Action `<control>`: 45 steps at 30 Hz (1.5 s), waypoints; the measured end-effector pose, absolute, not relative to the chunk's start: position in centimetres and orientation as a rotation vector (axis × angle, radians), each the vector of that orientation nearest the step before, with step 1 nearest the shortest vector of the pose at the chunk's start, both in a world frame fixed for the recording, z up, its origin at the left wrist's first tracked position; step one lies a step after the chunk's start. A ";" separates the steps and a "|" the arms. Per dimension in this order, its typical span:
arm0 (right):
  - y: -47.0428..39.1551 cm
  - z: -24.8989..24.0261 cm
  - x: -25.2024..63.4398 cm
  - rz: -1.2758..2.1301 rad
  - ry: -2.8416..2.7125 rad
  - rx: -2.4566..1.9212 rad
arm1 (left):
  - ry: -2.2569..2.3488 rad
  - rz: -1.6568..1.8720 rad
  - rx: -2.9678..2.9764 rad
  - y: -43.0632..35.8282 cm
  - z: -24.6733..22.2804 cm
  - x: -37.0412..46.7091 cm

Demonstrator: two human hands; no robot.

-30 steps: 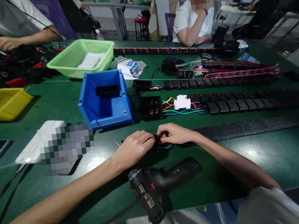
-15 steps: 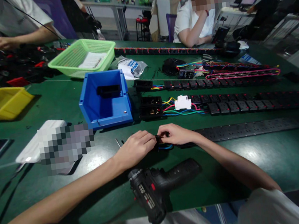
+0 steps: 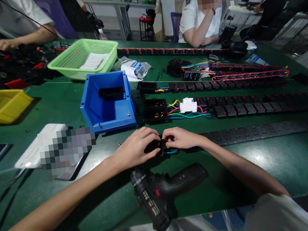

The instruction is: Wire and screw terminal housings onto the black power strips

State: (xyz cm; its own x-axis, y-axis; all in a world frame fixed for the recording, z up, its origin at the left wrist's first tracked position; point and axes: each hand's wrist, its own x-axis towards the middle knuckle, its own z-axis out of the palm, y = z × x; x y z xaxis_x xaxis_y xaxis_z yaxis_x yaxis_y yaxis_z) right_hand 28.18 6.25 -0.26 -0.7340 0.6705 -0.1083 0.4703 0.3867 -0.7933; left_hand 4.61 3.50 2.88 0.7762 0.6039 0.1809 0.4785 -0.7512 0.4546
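Observation:
My left hand (image 3: 137, 147) curls its thumb and fingers around a small black wiring box (image 3: 154, 145) lying at the left end of a long black power strip (image 3: 247, 133). At the box's right end, my right hand (image 3: 182, 137) has thumb and fingertips closed on its edge; the exact grip is partly hidden. Below the right fingers loops a blue wire (image 3: 171, 152) with a bit of yellow. Closer to me lies a black cordless drill (image 3: 153, 197), its handle pointing right. A thin metal rod tip (image 3: 119, 144) shows just left of my left hand.
Beyond my hands stand a blue bin (image 3: 111, 117) with a black part inside, a green basket (image 3: 65, 68) and a yellow tray (image 3: 8, 108). Wired strips (image 3: 241, 109) with a white breaker (image 3: 188, 105) lie behind. A white power bank (image 3: 31, 154) and phones are left. Co-workers sit opposite.
My left hand has shifted slightly and spread its thumb from its fingers, so the black box now shows between them. My right hand stays nearly in place.

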 end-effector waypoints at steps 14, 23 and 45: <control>6.7 -0.4 28.2 1.317 -2.515 -1.032 | 0.697 0.232 2.568 4.3 1.7 2.7; 6.1 -0.1 27.7 1.074 -2.540 -1.177 | 0.750 0.200 2.587 4.5 1.4 3.0; 6.4 -0.4 27.7 1.146 -2.500 -1.234 | 0.759 0.187 2.714 4.7 1.0 3.9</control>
